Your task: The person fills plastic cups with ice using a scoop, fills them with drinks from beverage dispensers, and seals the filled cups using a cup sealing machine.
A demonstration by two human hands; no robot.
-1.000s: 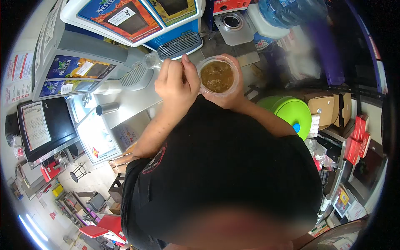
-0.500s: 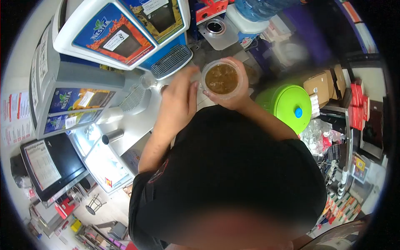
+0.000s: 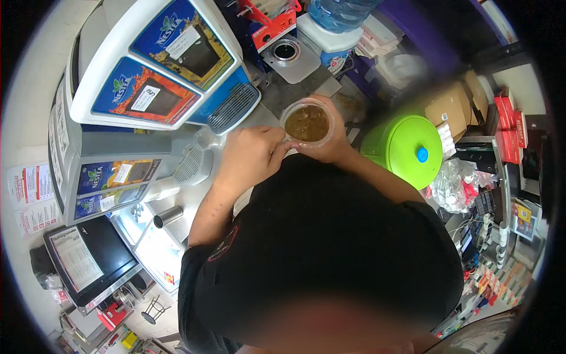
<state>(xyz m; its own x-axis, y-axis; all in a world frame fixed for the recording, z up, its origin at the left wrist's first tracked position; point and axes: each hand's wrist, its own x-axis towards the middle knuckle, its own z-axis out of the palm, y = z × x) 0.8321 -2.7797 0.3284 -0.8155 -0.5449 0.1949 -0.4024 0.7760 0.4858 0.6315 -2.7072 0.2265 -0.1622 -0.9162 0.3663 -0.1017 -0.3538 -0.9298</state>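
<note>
I have the clear cup point(image 3: 307, 123) up in front of my chest, its round mouth facing the camera and brown, lumpy contents point(image 3: 306, 126) showing inside. My right hand point(image 3: 330, 152) is wrapped around its right side, fingers curved behind the far edge and closed enough to bear it. My left hand point(image 3: 250, 154) is at the other side with the fingers bent inward, the thumb and fingertips drawn near each other at the cup's lower left edge. I can't tell whether they pinch the edge, hold something small or only touch it. As I judge it, this is close two-handed work: the right hand supports while the left works at the edge. From this position, any move calls for a level cup and a light right-hand squeeze, as the wall looks thin and the contents could slop. Ahead and to my left are the drinks dispenser point(image 3: 203, 97) and its drip tray point(image 3: 233, 109), with a metal cylinder point(image 3: 168, 216) on the counter point(image 3: 193, 193); to my right is the green container point(image 3: 407, 147), near my forearm.
</note>
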